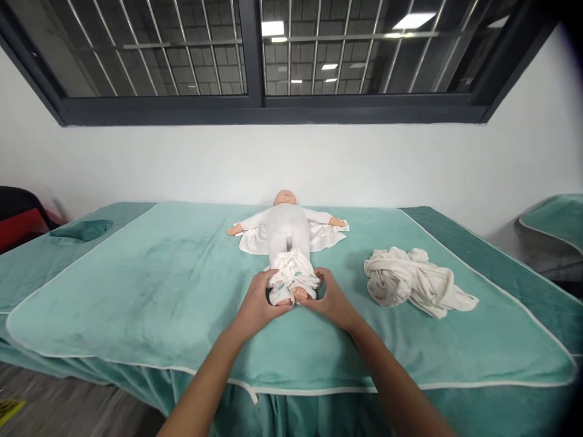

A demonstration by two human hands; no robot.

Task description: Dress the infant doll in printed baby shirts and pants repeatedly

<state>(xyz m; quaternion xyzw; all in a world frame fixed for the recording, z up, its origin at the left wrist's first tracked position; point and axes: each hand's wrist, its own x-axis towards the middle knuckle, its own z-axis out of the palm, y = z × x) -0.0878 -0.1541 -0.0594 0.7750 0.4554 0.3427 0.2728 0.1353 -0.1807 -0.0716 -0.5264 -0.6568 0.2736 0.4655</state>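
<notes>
A baby doll (286,226) lies on its back, arms spread, with its feet toward me. Its body is in white, and a loose white cloth (252,241) spreads out beneath its arms. White printed baby pants (291,273) are bunched around its lower legs, and the toes show at the near end. At the left side of the pants, my left hand (259,303) is curled with fingers and thumb on the fabric by one foot. My right hand (331,300) grips the opposite side in the same way, thumb near the other foot.
A crumpled white garment (414,282) lies to the right on the light green blanket (150,291). Darker green fabric (455,230) shows under the blanket. Behind stand a white wall (182,161) and a dark-framed window (255,109). A red and black object (20,221) is at far left.
</notes>
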